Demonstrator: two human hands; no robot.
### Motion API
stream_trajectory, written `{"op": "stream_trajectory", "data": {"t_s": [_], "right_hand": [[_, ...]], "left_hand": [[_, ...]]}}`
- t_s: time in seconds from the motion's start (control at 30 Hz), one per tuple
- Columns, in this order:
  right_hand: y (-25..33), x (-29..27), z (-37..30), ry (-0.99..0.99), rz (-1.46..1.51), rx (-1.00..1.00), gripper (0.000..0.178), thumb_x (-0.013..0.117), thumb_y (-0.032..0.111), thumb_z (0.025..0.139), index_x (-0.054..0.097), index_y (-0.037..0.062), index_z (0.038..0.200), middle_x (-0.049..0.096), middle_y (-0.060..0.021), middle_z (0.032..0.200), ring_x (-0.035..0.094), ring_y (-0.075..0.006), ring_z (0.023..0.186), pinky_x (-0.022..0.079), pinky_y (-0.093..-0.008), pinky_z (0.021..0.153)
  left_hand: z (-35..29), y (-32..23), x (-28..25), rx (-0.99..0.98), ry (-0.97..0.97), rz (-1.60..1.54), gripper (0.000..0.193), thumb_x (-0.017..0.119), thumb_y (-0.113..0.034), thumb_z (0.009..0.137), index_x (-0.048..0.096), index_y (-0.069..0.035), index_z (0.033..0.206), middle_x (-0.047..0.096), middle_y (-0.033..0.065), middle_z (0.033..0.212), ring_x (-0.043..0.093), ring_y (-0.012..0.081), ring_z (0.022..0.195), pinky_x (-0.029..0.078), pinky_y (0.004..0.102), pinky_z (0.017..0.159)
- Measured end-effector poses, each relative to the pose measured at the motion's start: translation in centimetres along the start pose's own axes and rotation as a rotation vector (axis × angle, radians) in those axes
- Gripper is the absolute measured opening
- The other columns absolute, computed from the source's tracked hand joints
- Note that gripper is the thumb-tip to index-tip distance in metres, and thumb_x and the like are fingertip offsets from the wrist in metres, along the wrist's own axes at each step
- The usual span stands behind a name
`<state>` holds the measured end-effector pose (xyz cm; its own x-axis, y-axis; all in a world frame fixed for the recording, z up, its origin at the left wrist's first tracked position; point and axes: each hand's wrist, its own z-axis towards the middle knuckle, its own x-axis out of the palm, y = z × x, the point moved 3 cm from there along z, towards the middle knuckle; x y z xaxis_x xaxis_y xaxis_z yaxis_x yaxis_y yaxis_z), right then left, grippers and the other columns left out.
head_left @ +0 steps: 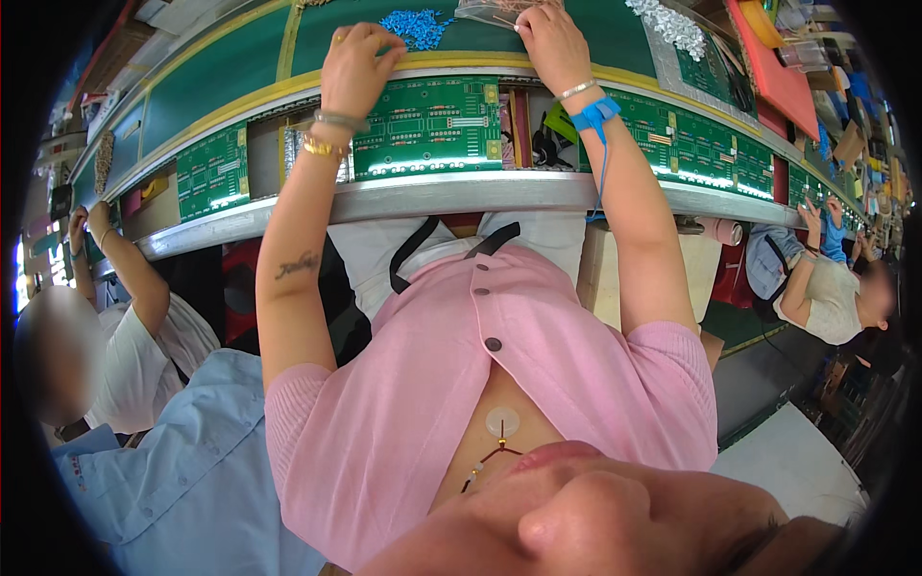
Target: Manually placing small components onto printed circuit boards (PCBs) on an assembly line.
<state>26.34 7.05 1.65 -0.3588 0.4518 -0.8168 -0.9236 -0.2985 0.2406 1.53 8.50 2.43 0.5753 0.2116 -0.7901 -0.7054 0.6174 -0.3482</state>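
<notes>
My left hand (357, 69) is raised over the yellow-edged green work surface, its fingers curled into a pinch beside a pile of small blue components (420, 30). Whatever sits between those fingertips is hidden. My right hand (554, 48) also has its fingers closed, at a clear plastic bag (490, 12) of thin reddish-brown leaded parts. A small pale tip shows at its fingertips, too small to name. Below my hands, a green circuit board (427, 125) with several small parts on it lies in the rail, between my wrists. A blue wrist strap (595, 114) with a cord circles my right wrist.
More green circuit boards (213, 171) (706, 149) line the metal rail (461, 195) on both sides. White parts (667, 27) are heaped at the far right, near a red bin (783, 72). Co-workers sit left and right along the line; one's hand (99, 221) is at the left.
</notes>
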Motion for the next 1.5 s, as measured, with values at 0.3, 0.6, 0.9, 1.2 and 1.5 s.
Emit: {"op": "stream_trajectory", "data": {"t_s": [0.3, 0.6, 0.9, 1.2, 1.5], "right_hand": [[5.7, -3.5, -5.5, 0.24, 0.446, -0.144, 0.015, 0.06, 0.01, 0.079, 0.062, 0.0078, 0.093, 0.058, -0.007, 0.083, 0.056, -0.0261, 0.079, 0.046, -0.0343, 0.069], [6.7, -2.0, -7.4, 0.315, 0.317, -0.338, 0.018, 0.06, 0.007, 0.072, 0.062, 0.0092, 0.089, 0.053, -0.0037, 0.08, 0.052, -0.0225, 0.078, 0.047, -0.0318, 0.066], [7.2, -3.6, -8.5, 0.337, 0.137, -0.416, 0.033, 0.056, 0.005, 0.069, 0.061, 0.0111, 0.101, 0.056, -0.0042, 0.101, 0.051, -0.0212, 0.095, 0.047, -0.0295, 0.075], [7.3, -4.2, -8.8, 0.328, -0.064, -0.38, 0.042, 0.057, 0.008, 0.071, 0.058, 0.0147, 0.112, 0.051, -0.005, 0.117, 0.049, -0.0226, 0.103, 0.046, -0.0318, 0.079], [0.5, -2.4, -0.5, 0.027, -0.184, 0.095, 0.014, 0.064, 0.021, 0.074, 0.062, 0.0072, 0.071, 0.059, -0.009, 0.077, 0.058, -0.0274, 0.078, 0.048, -0.0377, 0.067]], "left_hand": [[1.7, 2.6, 2.1, 0.006, 0.228, -0.119, 0.012, 0.068, -0.02, 0.074, 0.067, -0.01, 0.08, 0.059, -0.0001, 0.086, 0.053, 0.0208, 0.087, 0.044, 0.0329, 0.078], [1.1, 2.2, 2.3, 0.115, 0.129, -0.04, 0.01, 0.065, -0.016, 0.078, 0.064, -0.009, 0.085, 0.059, 0.0021, 0.087, 0.055, 0.0208, 0.088, 0.046, 0.0333, 0.075], [0.7, 3.1, 1.4, -0.257, -0.008, -0.247, 0.017, 0.065, -0.017, 0.08, 0.067, -0.008, 0.094, 0.065, 0.0064, 0.087, 0.063, 0.0162, 0.077, 0.048, 0.027, 0.071], [0.6, 1.2, 0.4, -0.141, -0.036, -0.351, 0.012, 0.062, -0.016, 0.08, 0.069, -0.01, 0.088, 0.064, 0.0061, 0.082, 0.06, 0.0197, 0.078, 0.048, 0.03, 0.071], [-2.5, -2.7, -0.2, -0.345, 0.253, -0.574, 0.015, 0.067, -0.014, 0.077, 0.068, -0.004, 0.088, 0.067, 0.0073, 0.082, 0.063, 0.0155, 0.075, 0.049, 0.0269, 0.068]]}}
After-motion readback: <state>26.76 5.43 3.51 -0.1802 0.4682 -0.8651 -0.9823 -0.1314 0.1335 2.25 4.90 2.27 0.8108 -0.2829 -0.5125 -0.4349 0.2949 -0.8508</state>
